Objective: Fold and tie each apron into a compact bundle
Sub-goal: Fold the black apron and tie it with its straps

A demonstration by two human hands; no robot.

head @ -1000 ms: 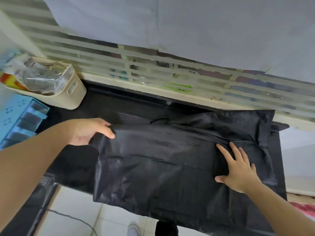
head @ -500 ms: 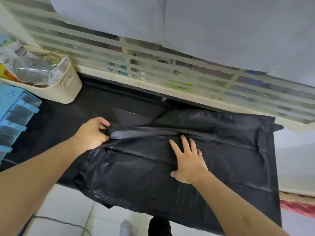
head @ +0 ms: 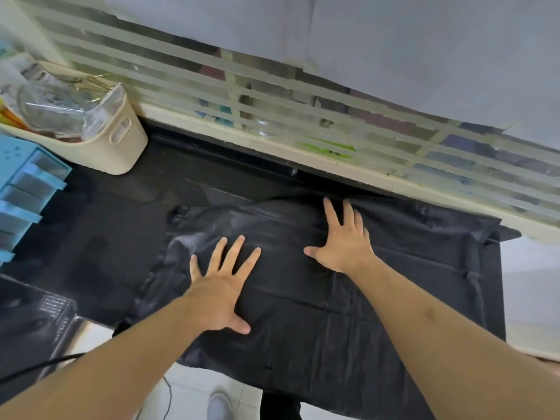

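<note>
Nearest, a shoe tip [head: 220, 404] on pale floor tiles, below the near hem of a black apron [head: 378, 298] that droops over the worktop [head: 100, 237] edge. Spread flat across the dark worktop's right half, creased in squares, far edge close under the window ledge. Left hand [head: 222, 286] pressed palm-down on the apron's left-centre, fingers splayed and straight, thumb pointing near; no grip taken, nothing pinched. Right hand [head: 344, 244] farther and to the right, likewise flat with fingers spread, fingertips reaching a raised fold near the apron's far edge. Apron lying beneath both palms, extending well to the right of the right hand and toward the near edge between the forearms. At far left, a blue drawer unit [head: 21, 189] and, beyond it, a cream basket [head: 118, 147] stuffed with clear plastic packaging. Farthest, a striped frosted window [head: 303, 116] under a grey cloth [head: 394, 40].
</note>
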